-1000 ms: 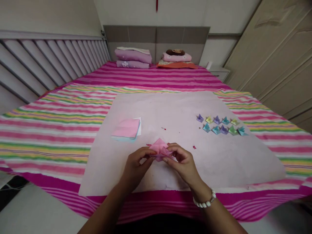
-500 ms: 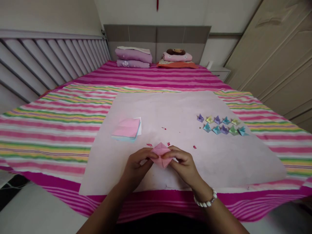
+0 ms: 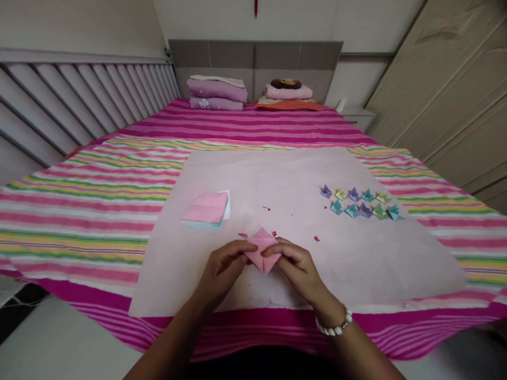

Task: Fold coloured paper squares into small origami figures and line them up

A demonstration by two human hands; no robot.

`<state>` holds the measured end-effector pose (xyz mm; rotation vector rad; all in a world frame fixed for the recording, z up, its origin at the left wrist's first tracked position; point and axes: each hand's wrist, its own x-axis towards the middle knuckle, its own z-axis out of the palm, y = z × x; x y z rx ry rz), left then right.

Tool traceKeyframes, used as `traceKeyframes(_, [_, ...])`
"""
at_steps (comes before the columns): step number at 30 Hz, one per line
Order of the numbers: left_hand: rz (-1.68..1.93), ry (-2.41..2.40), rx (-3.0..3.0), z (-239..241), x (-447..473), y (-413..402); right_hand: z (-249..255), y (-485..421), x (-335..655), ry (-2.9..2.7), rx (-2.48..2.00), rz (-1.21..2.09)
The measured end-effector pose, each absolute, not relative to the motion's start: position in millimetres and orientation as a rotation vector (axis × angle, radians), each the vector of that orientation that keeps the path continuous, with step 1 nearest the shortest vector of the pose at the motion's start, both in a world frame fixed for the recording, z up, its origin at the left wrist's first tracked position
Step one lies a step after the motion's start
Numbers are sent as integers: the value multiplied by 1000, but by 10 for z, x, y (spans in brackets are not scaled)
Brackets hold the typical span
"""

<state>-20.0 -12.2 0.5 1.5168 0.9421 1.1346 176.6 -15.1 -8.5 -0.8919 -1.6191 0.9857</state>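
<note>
A pink folded paper [image 3: 264,262], diamond-shaped with a crease down its middle, is held between both hands over the white sheet. My left hand [image 3: 227,266] pinches its left corner, fingers on top and thumb beneath. On the right corner, my right hand [image 3: 297,264] closes the same way, its index finger lying across the paper's face. A white beaded bracelet [image 3: 336,324] circles the right wrist. Small red scraps [image 3: 243,235] lie just beyond the paper.
A large white sheet [image 3: 273,174] covers part of the striped bed [image 3: 79,221]. A stack of coloured paper squares [image 3: 206,208] lies at left. Two rows of folded paper pieces [image 3: 364,210] stand at right. A small red-tipped stick [image 3: 266,209] and another red scrap [image 3: 316,239] lie between.
The left fingers have slid outward a little from the paper's centre toward its left corner. The paper has turned slightly; the right hand barely moves.
</note>
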Motion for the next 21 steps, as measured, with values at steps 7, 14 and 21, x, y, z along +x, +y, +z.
traceKeyframes(7, [1208, 1115, 1360, -30, -87, -116, -73, -177, 1790, -1629, -886, 1054])
traceKeyframes(14, [1247, 1084, 1405, -3, -71, -124, -123, -153, 1680, -1297, -1044, 1093])
traceKeyframes(21, [1262, 1065, 1465, 10, -100, -105, -100, -141, 1708, -1307, -958, 1133])
